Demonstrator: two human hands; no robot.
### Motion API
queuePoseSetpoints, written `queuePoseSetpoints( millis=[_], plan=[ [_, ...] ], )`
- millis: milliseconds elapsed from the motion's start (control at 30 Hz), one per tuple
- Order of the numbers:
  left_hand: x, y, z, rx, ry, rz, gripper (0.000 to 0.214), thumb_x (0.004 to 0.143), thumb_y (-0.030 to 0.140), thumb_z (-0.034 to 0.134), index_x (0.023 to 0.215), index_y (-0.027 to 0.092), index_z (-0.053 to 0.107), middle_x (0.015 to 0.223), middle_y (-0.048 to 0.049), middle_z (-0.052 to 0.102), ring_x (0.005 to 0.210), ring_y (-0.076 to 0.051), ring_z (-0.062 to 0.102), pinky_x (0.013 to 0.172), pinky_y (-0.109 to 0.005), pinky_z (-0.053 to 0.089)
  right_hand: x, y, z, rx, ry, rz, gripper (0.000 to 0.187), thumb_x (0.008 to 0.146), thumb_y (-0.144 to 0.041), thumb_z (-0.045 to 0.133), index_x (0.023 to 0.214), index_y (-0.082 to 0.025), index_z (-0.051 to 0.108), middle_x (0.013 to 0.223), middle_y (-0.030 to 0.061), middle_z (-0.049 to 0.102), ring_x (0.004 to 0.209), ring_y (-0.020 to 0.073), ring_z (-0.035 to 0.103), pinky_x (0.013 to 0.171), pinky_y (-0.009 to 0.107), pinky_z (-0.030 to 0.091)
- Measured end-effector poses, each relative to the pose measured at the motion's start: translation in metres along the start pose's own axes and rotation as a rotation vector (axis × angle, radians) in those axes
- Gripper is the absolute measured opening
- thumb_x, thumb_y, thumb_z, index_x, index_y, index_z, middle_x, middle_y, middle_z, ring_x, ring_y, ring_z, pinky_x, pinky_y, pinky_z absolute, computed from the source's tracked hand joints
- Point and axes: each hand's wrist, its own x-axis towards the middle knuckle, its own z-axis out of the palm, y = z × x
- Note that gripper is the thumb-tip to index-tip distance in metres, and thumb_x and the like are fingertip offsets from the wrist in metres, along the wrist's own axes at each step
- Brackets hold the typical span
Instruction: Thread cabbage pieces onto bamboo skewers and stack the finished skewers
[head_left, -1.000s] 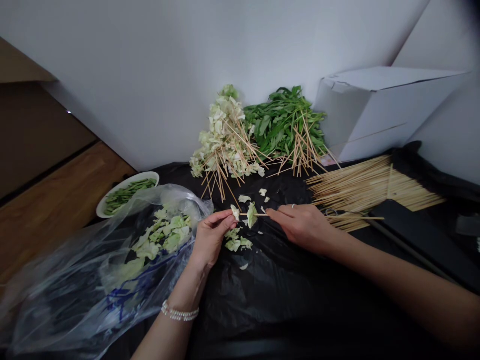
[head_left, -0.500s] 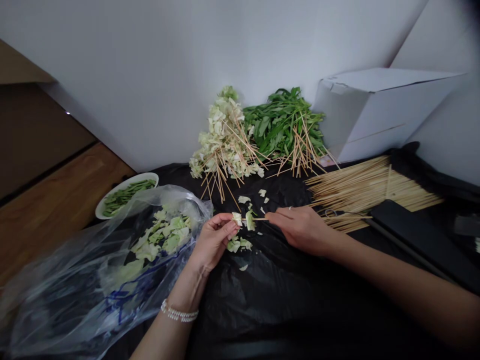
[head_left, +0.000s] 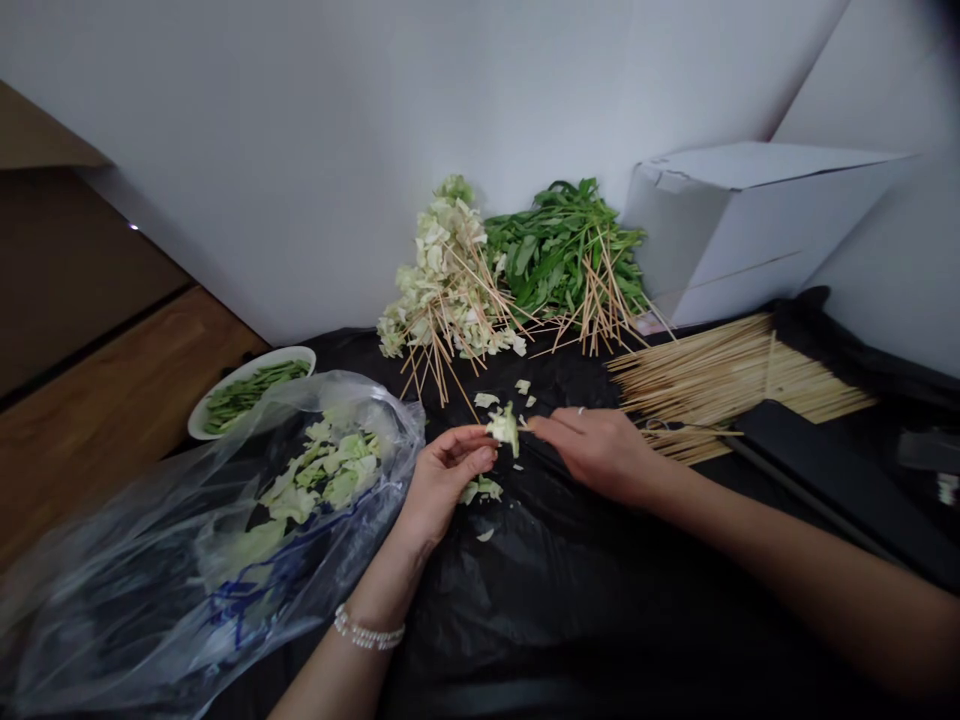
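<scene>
Head view: threading looks underway, the left hand (head_left: 442, 478) pinching pale green cabbage pieces (head_left: 504, 428) onto a thin bamboo skewer (head_left: 527, 427) gripped by the right hand (head_left: 596, 450), mid-table over black plastic sheet (head_left: 540, 560); next likely another piece.

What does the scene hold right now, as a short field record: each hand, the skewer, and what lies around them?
left hand: fingertips pinch cabbage pieces at the skewer tip
right hand: grips the skewer from the other end
surface: black plastic sheet
near left: clear bag of cut cabbage, white bowl of green stems
back: cabbage skewers, leafy green skewers, white box
right: bare skewer bundle
</scene>
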Motion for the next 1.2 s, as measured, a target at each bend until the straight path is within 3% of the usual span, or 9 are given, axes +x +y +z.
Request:
queuePoseSetpoints(
  millis=[100, 200, 300, 433, 600, 767, 933, 1200],
  plan=[
    [-0.003, -0.003, 0.002, 0.273, -0.05, 0.146, 0.024, 0.074, 0.034, 0.078, 0.091, 0.018, 0.075, 0.086, -0.0067, 0.076, 0.074, -0.017, 0.068, 0.071, -0.028, 0.054, 0.002, 0.018, -0.008, 0.045, 0.097, 0.166, 0.028, 0.096, -0.021, 0.042, 0.109, -0.017, 0.067, 0.092, 0.006, 0.071, 0.078, 0.015, 0.063, 0.069, 0.027, 0.044],
    [-0.01, -0.004, 0.005, 0.682, -0.25, 0.342, 0.015, 0.084, 0.031, 0.067, 0.09, 0.02, 0.075, 0.088, -0.0066, 0.075, 0.081, -0.02, 0.068, 0.075, -0.032, 0.052, 0.005, 0.045, -0.02, 0.059, 0.147, 0.317, 0.029, 0.096, -0.033, 0.046, 0.109, -0.018, 0.068, 0.1, 0.0079, 0.073, 0.085, 0.0181, 0.066, 0.075, 0.029, 0.046],
    [-0.015, -0.003, 0.008, 0.988, -0.425, 0.506, 0.015, 0.087, 0.03, 0.064, 0.094, 0.023, 0.075, 0.094, -0.0062, 0.074, 0.09, -0.022, 0.066, 0.083, -0.034, 0.049, 0.008, 0.075, -0.031, -0.058, 0.02, 0.472, 0.031, 0.094, -0.038, 0.046, 0.102, -0.019, 0.07, 0.084, 0.0075, 0.073, 0.073, 0.021, 0.064, 0.065, 0.031, 0.041],
    [-0.016, -0.003, 0.007, 1.106, -0.449, 0.532, 0.014, 0.087, 0.03, 0.063, 0.094, 0.023, 0.073, 0.094, -0.0056, 0.074, 0.091, -0.022, 0.066, 0.083, -0.034, 0.049, 0.022, 0.097, -0.031, -0.175, -0.219, 0.524, 0.042, 0.098, -0.035, 0.031, 0.088, -0.017, 0.068, 0.079, 0.01, 0.071, 0.07, 0.0217, 0.062, 0.063, 0.031, 0.036],
    [-0.017, -0.002, 0.007, 1.182, -0.464, 0.539, 0.014, 0.086, 0.03, 0.065, 0.094, 0.021, 0.073, 0.095, -0.0061, 0.074, 0.092, -0.023, 0.066, 0.083, -0.035, 0.049, 0.054, 0.075, 0.005, -0.13, -0.484, 0.433, 0.042, 0.1, -0.038, 0.03, 0.097, -0.017, 0.067, 0.094, 0.0107, 0.072, 0.083, 0.0207, 0.065, 0.069, 0.028, 0.038],
    [-0.018, -0.002, 0.008, 1.187, -0.466, 0.536, 0.014, 0.087, 0.029, 0.063, 0.094, 0.021, 0.072, 0.095, -0.0059, 0.073, 0.092, -0.023, 0.066, 0.083, -0.034, 0.049, 0.072, 0.055, 0.042, -0.125, -0.532, 0.383, 0.038, 0.097, -0.043, 0.041, 0.099, -0.015, 0.067, 0.099, 0.0152, 0.072, 0.088, 0.0234, 0.066, 0.071, 0.03, 0.041],
    [-0.017, -0.002, 0.007, 1.192, -0.463, 0.541, 0.014, 0.087, 0.028, 0.063, 0.095, 0.021, 0.072, 0.096, -0.006, 0.073, 0.093, -0.023, 0.066, 0.085, -0.035, 0.049, 0.078, 0.042, 0.043, -0.097, -0.516, 0.282, 0.026, 0.094, -0.026, 0.043, 0.106, -0.016, 0.063, 0.106, 0.0126, 0.07, 0.095, 0.0225, 0.064, 0.075, 0.03, 0.041],
    [-0.019, -0.002, 0.007, 1.216, -0.474, 0.527, 0.017, 0.088, 0.03, 0.063, 0.098, 0.019, 0.072, 0.098, -0.0061, 0.073, 0.095, -0.023, 0.064, 0.087, -0.035, 0.05, 0.094, 0.016, 0.068, -0.041, -0.535, 0.169, 0.025, 0.092, -0.03, 0.045, 0.1, -0.016, 0.064, 0.102, 0.0116, 0.07, 0.088, 0.0229, 0.065, 0.068, 0.03, 0.04]
  ],
)
